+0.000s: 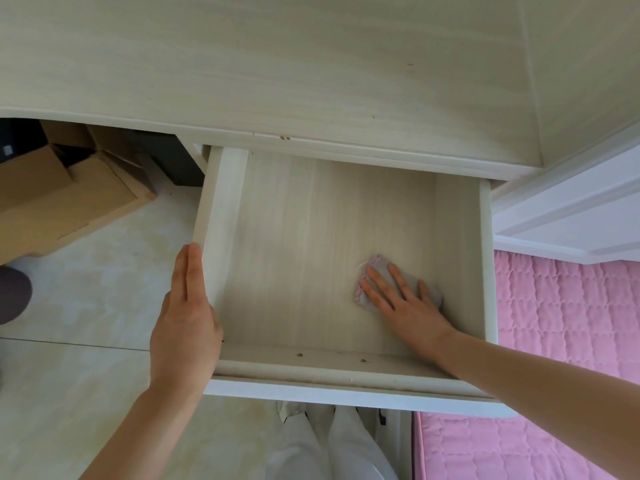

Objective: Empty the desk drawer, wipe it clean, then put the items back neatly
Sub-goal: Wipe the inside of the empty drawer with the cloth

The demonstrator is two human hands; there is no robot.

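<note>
The drawer (294,237) stands pulled well out from under the pale wood worktop (277,64), filling the centre of the frame, and its floor shows bare but for the cloth (374,268) at the lower right of the tray. That cloth, grey with a pink scalloped edge, looks soft, light and limp; it will likely bunch or fold if pushed by one corner, so a flat palm over its middle, as now, seems the surest way to drive it, and a pinch at the folded edge would do to lift it. The right hand (405,299) lies on top of it with straight, spread fingers, pressing it onto the drawer floor near the right wall, holding nothing in a curl. The left hand (187,320) rests flat, fingers straight and together, against the outer face of the drawer's left wall at the lower left of the tray, apparently steadying it. The drawer itself looks stiff and fairly light, liable to slide on its runners under a sideways push. No items for putting back appear anywhere in view.
</note>
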